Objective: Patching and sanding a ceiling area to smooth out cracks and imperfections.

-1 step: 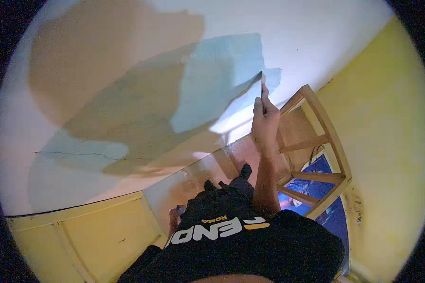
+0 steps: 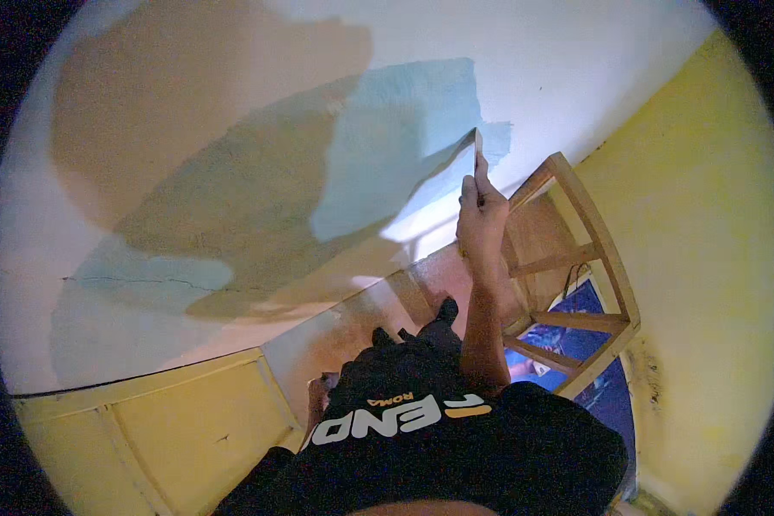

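Observation:
A white wall (image 2: 576, 60) carries a pale blue-green patch (image 2: 370, 155), shadowed in large areas, and a thin crack at left. Against that patch, my right hand (image 2: 482, 211) grips a thin, flat scraper (image 2: 474, 155), its top corner near the patch's right side. My forearm rises to it from below. Low down, my left hand (image 2: 318, 391) is mostly hidden beside my dark clothing; its fingers seem closed around a small greyish thing that I cannot make out.
A wooden stool-like frame (image 2: 611, 288) stands at right beside a yellow wall (image 2: 705, 215). Under it shows a blue printed surface (image 2: 580, 305). A yellow panelled door or cabinet (image 2: 181, 430) fills the lower left. My feet (image 2: 443, 314) are on a reddish-brown, blotchy floor (image 2: 439, 279).
My right hand and the scraper have shifted very slightly up and to the left. Otherwise the view is nearly the same.

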Available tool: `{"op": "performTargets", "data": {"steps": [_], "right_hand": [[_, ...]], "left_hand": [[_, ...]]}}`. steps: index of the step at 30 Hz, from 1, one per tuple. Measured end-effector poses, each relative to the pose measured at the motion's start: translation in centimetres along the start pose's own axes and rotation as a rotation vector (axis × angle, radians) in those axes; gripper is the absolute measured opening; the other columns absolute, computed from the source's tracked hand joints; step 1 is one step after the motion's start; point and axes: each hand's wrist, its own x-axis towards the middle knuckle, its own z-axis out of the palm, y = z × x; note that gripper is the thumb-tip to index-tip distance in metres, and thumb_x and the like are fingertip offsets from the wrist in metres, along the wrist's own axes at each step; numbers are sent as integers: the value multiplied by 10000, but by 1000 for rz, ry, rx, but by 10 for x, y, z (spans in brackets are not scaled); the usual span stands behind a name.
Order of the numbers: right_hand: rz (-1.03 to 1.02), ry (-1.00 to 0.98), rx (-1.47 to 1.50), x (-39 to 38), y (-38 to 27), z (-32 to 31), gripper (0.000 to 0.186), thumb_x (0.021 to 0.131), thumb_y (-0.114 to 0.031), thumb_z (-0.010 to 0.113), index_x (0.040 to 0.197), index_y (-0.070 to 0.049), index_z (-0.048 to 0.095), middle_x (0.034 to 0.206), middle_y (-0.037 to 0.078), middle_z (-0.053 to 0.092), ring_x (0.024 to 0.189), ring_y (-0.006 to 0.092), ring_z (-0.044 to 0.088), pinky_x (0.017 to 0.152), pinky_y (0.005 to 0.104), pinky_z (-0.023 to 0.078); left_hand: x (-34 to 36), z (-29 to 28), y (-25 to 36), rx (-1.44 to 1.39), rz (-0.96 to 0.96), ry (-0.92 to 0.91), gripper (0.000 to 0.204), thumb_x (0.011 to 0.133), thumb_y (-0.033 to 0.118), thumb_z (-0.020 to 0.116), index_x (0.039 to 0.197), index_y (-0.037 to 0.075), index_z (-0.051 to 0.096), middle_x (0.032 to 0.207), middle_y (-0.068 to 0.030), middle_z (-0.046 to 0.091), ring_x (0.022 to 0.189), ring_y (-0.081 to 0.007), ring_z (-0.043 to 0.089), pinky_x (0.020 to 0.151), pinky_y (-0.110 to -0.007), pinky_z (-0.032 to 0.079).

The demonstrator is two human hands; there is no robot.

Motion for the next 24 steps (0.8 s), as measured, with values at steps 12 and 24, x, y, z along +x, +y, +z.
{"op": "performTargets", "data": {"steps": [12,24], "right_hand": [[-14,35,-4,9,6,-3,475,1012,-108,533,1481,-81,464,645,-77,384,584,39,344,508,234,316],[-36,37,-22,11,6,-9,442,1016,-151,536,1432,-11,492,570,12,425,538,82,395,479,308,368]], "left_hand": [[-10,12,11,-686,-398,146,343,847,354,586,867,39,722,788,-214,702,763,-402,699,698,-507,546],[23,-2,-2,-434,-189,289,316,820,348,636,831,41,707,794,-207,703,767,-437,682,703,-521,549]]}}
